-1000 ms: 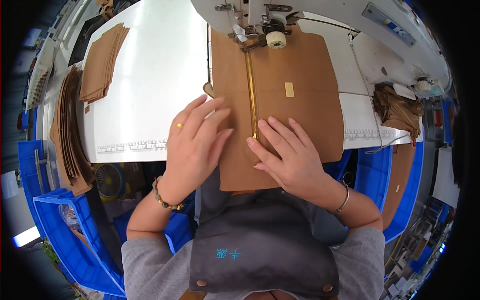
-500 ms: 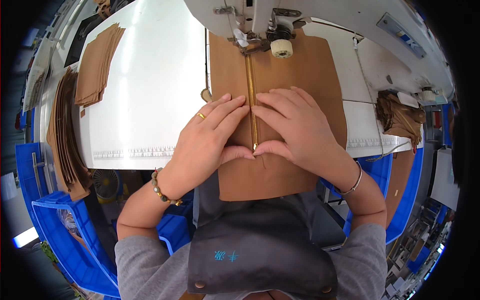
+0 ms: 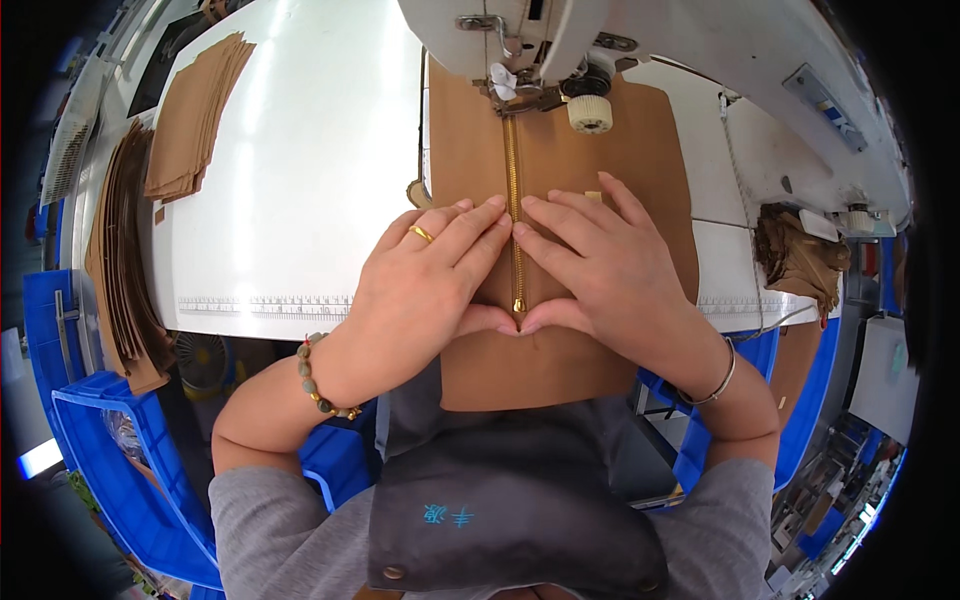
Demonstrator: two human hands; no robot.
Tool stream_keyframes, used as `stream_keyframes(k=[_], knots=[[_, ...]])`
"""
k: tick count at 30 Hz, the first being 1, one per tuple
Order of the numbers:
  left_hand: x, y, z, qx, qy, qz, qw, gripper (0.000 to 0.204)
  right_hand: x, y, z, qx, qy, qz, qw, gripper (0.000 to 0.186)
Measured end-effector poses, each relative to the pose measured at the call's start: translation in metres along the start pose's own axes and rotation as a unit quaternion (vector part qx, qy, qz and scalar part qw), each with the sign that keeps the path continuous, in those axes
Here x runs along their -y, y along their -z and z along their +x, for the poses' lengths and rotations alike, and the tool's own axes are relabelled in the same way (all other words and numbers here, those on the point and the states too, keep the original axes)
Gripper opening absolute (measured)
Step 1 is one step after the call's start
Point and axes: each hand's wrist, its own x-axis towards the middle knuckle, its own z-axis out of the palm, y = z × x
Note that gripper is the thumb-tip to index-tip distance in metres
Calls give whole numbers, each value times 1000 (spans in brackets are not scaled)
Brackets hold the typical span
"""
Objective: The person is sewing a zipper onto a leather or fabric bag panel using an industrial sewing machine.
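A brown fabric panel [image 3: 560, 385] lies on the white sewing table, its far end beneath the sewing machine's presser foot [image 3: 512, 100]. A gold metal zipper [image 3: 516, 175] runs lengthwise down the panel from the foot. My left hand [image 3: 430, 265] rests flat left of the zipper, fingertips at its teeth. My right hand [image 3: 605, 255] lies flat along the right side, fingers somewhat spread. Both thumbs meet just below the zipper's near end [image 3: 519, 306]. A small pale yellow piece [image 3: 593, 197] shows beside my right fingers.
The machine head [image 3: 700, 40] overhangs the far right. Brown fabric pieces are stacked [image 3: 200, 115] on the left, with more draped [image 3: 125, 260] over the table edge. Crumpled brown material [image 3: 800, 245] sits at right. Blue bins [image 3: 130, 480] stand below the table on both sides.
The view has shifted slightly. My thumbs have slid a little nearer to me, leaving a small gap below the zipper's end. A pale yellow piece now shows by my right fingers.
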Motion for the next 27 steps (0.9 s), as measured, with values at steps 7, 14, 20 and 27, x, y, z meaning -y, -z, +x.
stream_keyframes(k=[7, 14, 20, 27], knots=[[9, -2, 6, -2, 6, 22, 1000, 84, -7, -3, 6, -11, 2, -27, 1000, 76], [26, -5, 26, -18, 9, 45, 999, 84, -27, -10, 21, -31, 5, -39, 999, 72], [41, -5, 42, -33, 6, 50, 998, 83, -41, -14, 32, -37, -7, -38, 999, 72], [56, -6, 57, -52, -1, 24, 998, 81, -50, -21, 39, -63, -15, -57, 996, 73]])
